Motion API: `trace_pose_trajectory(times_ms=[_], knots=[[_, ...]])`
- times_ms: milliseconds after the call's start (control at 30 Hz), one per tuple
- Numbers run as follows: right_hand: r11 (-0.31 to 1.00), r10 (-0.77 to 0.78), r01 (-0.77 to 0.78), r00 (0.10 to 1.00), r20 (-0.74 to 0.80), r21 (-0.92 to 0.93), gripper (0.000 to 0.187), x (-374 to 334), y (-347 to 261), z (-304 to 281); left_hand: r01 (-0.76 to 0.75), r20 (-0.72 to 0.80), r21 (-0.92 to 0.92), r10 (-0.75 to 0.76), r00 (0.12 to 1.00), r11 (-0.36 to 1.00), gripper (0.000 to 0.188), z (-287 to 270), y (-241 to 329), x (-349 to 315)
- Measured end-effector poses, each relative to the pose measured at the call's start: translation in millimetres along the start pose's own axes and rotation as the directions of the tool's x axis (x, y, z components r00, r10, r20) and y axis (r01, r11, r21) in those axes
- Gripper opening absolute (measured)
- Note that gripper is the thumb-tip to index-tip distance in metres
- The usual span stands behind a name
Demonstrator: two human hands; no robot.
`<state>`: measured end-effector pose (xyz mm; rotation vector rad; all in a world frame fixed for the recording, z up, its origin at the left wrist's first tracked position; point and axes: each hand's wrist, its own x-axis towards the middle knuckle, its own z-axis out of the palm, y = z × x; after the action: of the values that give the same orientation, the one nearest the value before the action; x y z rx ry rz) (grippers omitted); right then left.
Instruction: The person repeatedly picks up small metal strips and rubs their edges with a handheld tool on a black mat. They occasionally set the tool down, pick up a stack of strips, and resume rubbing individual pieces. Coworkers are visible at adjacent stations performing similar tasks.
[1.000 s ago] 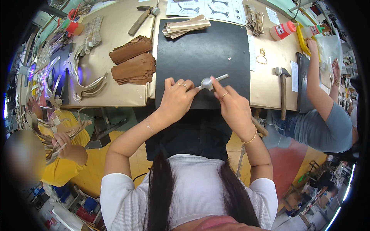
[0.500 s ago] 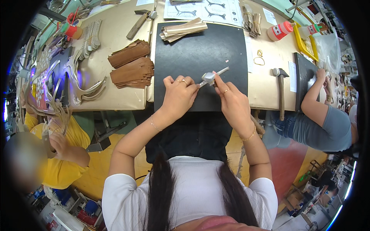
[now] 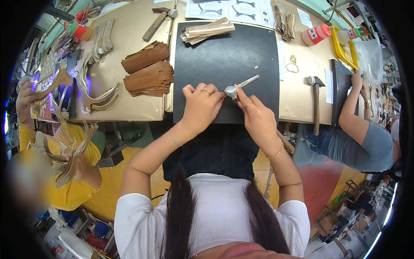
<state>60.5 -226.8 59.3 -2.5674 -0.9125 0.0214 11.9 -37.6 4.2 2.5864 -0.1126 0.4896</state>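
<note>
A narrow pale strip (image 3: pixel 248 81) lies slantwise over the black work mat (image 3: pixel 224 52). My left hand (image 3: pixel 202 105) is closed at the strip's lower-left end, with the fingertips pressed down on it. In my right hand (image 3: pixel 258 113) is a small silvery block-like piece (image 3: pixel 230 91), pinched between thumb and fingers. That piece sits on the strip, close beside my left fingertips. The strip's far end sticks out past it toward the upper right. What lies under the silvery piece is hidden.
Brown strip stacks (image 3: pixel 148 77) lie left of the mat; a pale strip bundle (image 3: pixel 207 31) rests on its far edge. Hammers lie at far left (image 3: pixel 157 23) and right (image 3: pixel 316 103). Red-capped bottle (image 3: pixel 316 34) and yellow tray (image 3: pixel 343 49) stand right. Co-workers sit on both sides.
My right hand has brought the silvery piece a little down and left along the strip, nearer my left hand. The co-worker at left has raised a curved piece over the table.
</note>
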Motion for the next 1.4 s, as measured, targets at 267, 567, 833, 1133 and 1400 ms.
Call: trace_pose_trajectory(times_ms=[267, 567, 833, 1133, 1400], knots=[[0.999, -0.011, 0.012, 1.000, -0.015, 0.047, 0.047, 3.1, 2.1, -4.8, -0.068, -0.020, 0.001, 0.068, 0.997, 0.998, 0.009, -3.0, -7.0, 0.7], [0.998, -0.007, 0.010, 0.999, 0.039, -0.058, 0.047, 4.6, -0.9, -6.4, -0.163, 0.015, 0.095, 0.162, 0.987, 0.982, 0.011, -4.0, -6.5, -2.4], [1.000, -0.010, 0.010, 0.999, 0.051, -0.014, 0.046, 1.3, -3.7, 4.0, -0.072, 0.016, 0.040, 0.071, 0.997, 0.997, 0.023, -12.1, -6.3, -13.8], [0.999, -0.017, 0.020, 0.997, 0.082, -0.035, 0.046, 2.6, -3.0, -0.9, -0.161, 0.037, 0.148, 0.158, 0.987, 0.976, 0.027, -12.4, -5.5, -20.2], [0.991, -0.077, 0.086, 0.993, -0.085, 0.107, 0.051, 2.1, -9.4, -0.7, -0.149, 0.042, 0.134, 0.144, 0.989, 0.980, 0.026, -14.1, -5.2, -21.8]])
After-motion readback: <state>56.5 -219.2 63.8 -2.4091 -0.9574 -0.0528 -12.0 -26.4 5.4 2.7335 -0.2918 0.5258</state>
